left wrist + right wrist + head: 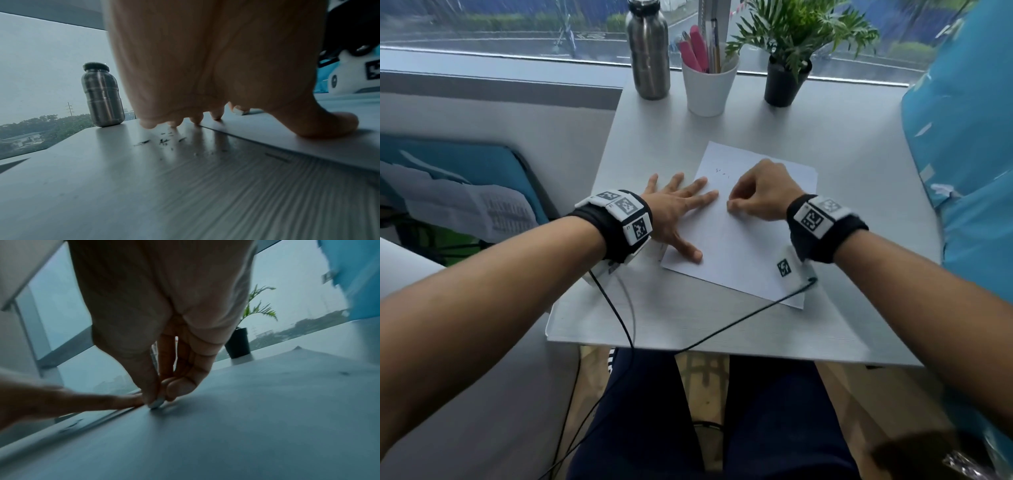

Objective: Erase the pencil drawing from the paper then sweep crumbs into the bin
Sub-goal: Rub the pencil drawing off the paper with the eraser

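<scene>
Paper [739, 236] could tear — left hand [674, 212] lies flat, fingers spread; right hand [763, 195] pinches eraser [156, 404], rubbing hard.

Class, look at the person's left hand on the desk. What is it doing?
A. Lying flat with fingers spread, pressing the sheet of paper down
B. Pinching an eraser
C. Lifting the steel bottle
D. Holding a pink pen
A: the left hand lies flat with fingers spread on the edge of the paper, while the right hand pinches a small eraser.
</scene>
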Demonstrator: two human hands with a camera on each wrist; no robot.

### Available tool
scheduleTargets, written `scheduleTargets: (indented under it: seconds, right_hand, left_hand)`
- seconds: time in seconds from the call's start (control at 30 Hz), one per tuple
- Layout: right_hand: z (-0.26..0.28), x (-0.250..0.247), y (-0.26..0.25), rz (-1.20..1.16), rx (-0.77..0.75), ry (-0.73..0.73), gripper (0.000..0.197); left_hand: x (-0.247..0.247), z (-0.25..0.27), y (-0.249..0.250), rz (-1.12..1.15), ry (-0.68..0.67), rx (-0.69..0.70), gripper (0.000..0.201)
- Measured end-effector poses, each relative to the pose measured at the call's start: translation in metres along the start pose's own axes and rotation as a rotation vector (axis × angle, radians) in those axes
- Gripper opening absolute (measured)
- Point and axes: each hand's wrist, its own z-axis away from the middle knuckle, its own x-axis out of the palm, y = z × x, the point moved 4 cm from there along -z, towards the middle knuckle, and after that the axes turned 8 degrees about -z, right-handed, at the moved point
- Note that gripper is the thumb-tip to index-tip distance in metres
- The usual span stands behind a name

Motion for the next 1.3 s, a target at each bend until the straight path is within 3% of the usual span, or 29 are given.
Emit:
scheduleTargets:
  seconds: [0.13, 0.3, 0.47, 0.6, 0.63, 0.77, 0.9, 0.97, 1.07, 1.23, 1.3]
  right_hand:
    - [0.023, 0.027, -0.018, 0.015, -0.111, -0.200, 0.008]
    - [-0.001, 0.001, -0.001, -0.010, -0.014, -0.007, 0.011]
    - [0.033, 0.033, -0.025, -0.009, -0.151, -0.213, 0.008]
    - [0.000, 0.004, -0.007, -0.013, -0.046, 0.026, 0.013]
    - [0.005, 0.010, -0.010, -0.017, -0.058, 0.017, 0.012]
    - [0.039, 0.037, -0.030, 0.003, -0.173, -0.247, 0.006]
    - [-0.002, 0.004, -0.009, 0.031, -0.062, -0.028, 0.014]
    - [0.006, 0.017, -0.014, 0.016, -0.079, -0.053, 0.012]
    - [0.034, 0.037, -0.031, 0.022, -0.188, -0.240, 0.006]
    - [-0.006, 0.003, -0.010, 0.032, -0.068, -0.013, 0.013]
    - [0.013, 0.022, -0.022, 0.020, -0.127, -0.108, 0.008]
  left_hand:
    - [0.001, -0.001, -0.001, 0.006, -0.009, 0.006, 0.131]
    - [0.002, 0.000, -0.001, 0.040, -0.024, 0.014, 0.131]
    - [0.003, 0.000, -0.002, 0.029, -0.036, 0.028, 0.132]
    - [0.000, 0.000, 0.000, 0.038, -0.050, 0.018, 0.131]
    - [-0.001, 0.000, -0.001, 0.037, -0.049, 0.017, 0.131]
    - [0.002, -0.001, -0.002, 0.024, -0.055, 0.023, 0.132]
    - [0.000, 0.000, 0.000, 0.033, -0.055, 0.012, 0.131]
    - [0.000, -0.001, -0.002, 0.033, -0.052, 0.008, 0.131]
    - [0.002, -0.001, -0.003, 0.012, -0.053, 0.025, 0.131]
    - [0.000, 0.001, 0.000, 0.033, -0.052, 0.025, 0.130]
    - [0.000, 0.000, -0.002, 0.036, -0.045, 0.027, 0.131]
